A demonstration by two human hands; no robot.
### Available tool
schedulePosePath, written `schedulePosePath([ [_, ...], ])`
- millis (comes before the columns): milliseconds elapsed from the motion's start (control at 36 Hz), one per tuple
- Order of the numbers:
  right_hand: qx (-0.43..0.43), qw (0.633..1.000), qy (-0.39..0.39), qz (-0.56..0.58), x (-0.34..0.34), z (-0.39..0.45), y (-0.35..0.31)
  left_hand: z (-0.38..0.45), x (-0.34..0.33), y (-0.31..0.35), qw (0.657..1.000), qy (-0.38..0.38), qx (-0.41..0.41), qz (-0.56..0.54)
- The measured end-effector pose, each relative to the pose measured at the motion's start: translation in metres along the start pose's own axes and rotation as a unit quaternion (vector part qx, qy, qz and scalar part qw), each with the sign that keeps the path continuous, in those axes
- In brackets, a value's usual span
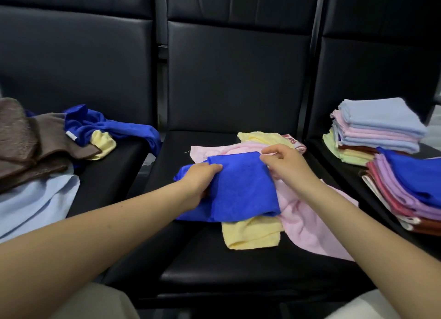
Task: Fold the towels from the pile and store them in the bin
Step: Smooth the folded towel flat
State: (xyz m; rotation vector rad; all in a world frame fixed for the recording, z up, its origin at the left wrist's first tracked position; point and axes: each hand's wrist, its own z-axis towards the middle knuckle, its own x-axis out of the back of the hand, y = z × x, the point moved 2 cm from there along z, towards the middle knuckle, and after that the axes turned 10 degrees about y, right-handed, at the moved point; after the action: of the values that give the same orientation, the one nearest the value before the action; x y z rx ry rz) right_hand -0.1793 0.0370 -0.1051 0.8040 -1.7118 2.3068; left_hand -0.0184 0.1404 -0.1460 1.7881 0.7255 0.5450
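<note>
While both hands (243, 173) grip a blue towel (241, 189), black seats (238, 259) bear towels.

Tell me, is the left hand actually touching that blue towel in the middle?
Touching. The head view shows the left hand gripping the left edge of the blue towel, its fingers curled over the cloth, with no gap between them.
</note>
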Motion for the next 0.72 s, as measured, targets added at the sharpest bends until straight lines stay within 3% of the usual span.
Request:
schedulePosePath([
  [222,0.024,0.999,-0.030,-0.012,-0.009,-0.008,-0.002,0.008,0.035,0.022,0.970,0.126,-0.161,0.130],
  [306,0.034,0.994,-0.060,-0.086,-0.020,-0.015,-0.001,0.016,0.055,0.019,0.955,0.142,-0.144,0.217],
  [417,0.077,0.976,-0.072,-0.193,-0.032,-0.019,0.002,0.014,0.067,0.009,0.945,0.107,-0.074,0.301],
  [583,0.044,0.963,-0.111,-0.243,-0.038,-0.020,-0.004,0.007,0.066,0.006,0.930,0.092,-0.097,0.341],
  [639,0.042,0.963,-0.140,-0.225,-0.040,-0.021,-0.002,0.004,0.064,0.006,0.923,0.085,-0.106,0.361],
  [722,-0.024,0.983,-0.178,-0.034,-0.037,-0.030,-0.009,0.000,0.062,0.007,0.922,0.076,-0.116,0.362],
])
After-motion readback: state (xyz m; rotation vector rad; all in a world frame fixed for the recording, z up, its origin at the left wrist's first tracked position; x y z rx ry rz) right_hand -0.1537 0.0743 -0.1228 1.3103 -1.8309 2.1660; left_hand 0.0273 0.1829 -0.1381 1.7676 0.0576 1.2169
